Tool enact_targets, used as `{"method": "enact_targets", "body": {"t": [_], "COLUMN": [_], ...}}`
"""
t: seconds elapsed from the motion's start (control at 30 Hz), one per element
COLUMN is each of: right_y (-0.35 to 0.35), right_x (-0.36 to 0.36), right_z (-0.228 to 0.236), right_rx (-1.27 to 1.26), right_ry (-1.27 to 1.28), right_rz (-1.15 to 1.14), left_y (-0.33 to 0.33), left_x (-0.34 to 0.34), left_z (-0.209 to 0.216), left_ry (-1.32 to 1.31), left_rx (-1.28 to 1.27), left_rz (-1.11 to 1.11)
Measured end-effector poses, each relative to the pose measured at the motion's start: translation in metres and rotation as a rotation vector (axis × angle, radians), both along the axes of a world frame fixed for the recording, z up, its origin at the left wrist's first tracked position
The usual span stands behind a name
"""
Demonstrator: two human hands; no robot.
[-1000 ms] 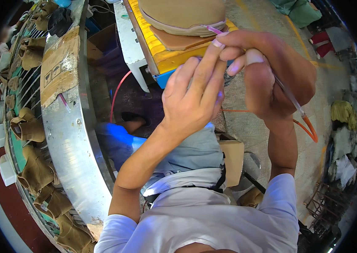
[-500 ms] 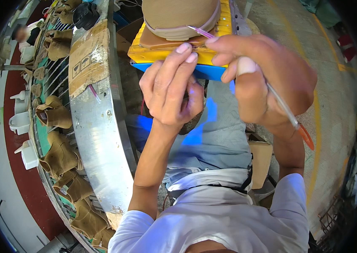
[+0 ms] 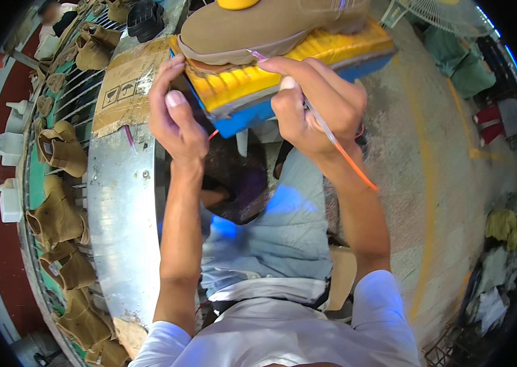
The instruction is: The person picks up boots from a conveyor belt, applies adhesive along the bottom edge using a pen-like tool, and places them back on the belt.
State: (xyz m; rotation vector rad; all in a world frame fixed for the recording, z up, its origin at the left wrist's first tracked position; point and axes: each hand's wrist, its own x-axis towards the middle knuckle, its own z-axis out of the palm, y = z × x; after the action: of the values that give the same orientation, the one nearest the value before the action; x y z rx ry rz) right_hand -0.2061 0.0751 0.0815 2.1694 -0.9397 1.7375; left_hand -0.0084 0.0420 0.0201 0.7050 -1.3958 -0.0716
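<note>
"Where's the brown shoe (image 3: 237,33)?"

"Up on the yellow-and-blue block (image 3: 240,92), toe to the left, pale rim along the near side"

"And what's being held?"

"A slim tube (image 3: 321,124), gripped like a pen in the right hand (image 3: 332,101), its pink end at that rim. The left hand (image 3: 176,119) is half curled by the block's left end; I can't tell whether it grasps the block or merely rests there"

"What might go wrong?"

"The tip could skid onto the brown upper if the block swivels under it. A snag in the orange hose (image 3: 359,171) behind the right hand might jerk the tube, too"

"Anything farther out?"

"A metal worktop (image 3: 121,208) on the left, torn cardboard (image 3: 130,79) lying over it"

"What's hard to make out?"

"Whether the tip truly touches the rim. The view's upper edge cuts off the shoe's top and the yellow knob (image 3: 237,3) there, and fingers hide the tube's middle"
</note>
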Motion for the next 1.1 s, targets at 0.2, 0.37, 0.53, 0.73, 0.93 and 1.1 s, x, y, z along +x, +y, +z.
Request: {"method": "enact_targets", "body": {"t": [0.2,0.37,0.53,0.73,0.93,1.1], "right_y": [-0.045,-0.061,-0.059,-0.055,-0.054,-0.031], "right_x": [-0.018,-0.038,-0.056,-0.070,-0.091,-0.106], "right_z": [-0.010,-0.013,-0.009,-0.006,-0.014,-0.004], "right_rx": [-0.029,-0.107,-0.146,-0.162,-0.160,-0.135], "right_ry": [0.073,0.165,0.250,0.318,0.309,0.376], "right_rz": [-0.049,-0.140,-0.182,-0.176,-0.180,-0.357], "left_y": [-0.015,-0.023,-0.030,-0.037,-0.036,-0.065], "left_x": [0.000,-0.007,-0.007,-0.003,-0.012,0.010], "left_z": [0.032,0.043,0.034,0.025,0.036,0.032], "left_ry": [-0.160,-0.301,-0.430,-0.401,-0.280,-0.346], "left_rx": [0.321,0.328,0.235,0.203,0.153,0.258], "left_rz": [0.094,0.193,0.285,0.237,0.194,0.065]}}
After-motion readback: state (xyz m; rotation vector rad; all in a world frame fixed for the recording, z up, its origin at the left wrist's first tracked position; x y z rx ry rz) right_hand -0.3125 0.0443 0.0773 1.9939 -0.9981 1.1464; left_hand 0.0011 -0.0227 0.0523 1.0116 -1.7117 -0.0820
